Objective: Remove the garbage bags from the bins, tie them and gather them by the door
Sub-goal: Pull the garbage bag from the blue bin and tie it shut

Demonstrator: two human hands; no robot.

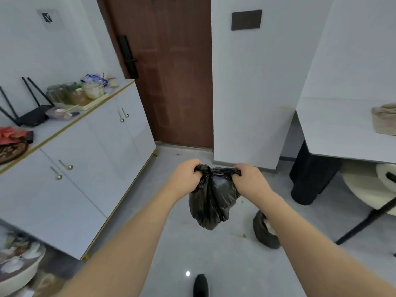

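Observation:
A filled black garbage bag hangs in the air in front of me, its top bunched into a knot between my hands. My left hand grips the left flap of the bag's neck. My right hand grips the right flap, pulling sideways. The brown door stands straight ahead, a short stretch of floor beyond the bag.
A white cabinet with clutter on top runs along the left. A white table with a black pedestal and a chair are on the right. A dark slipper lies on the floor under my right arm. A bin sits at bottom left.

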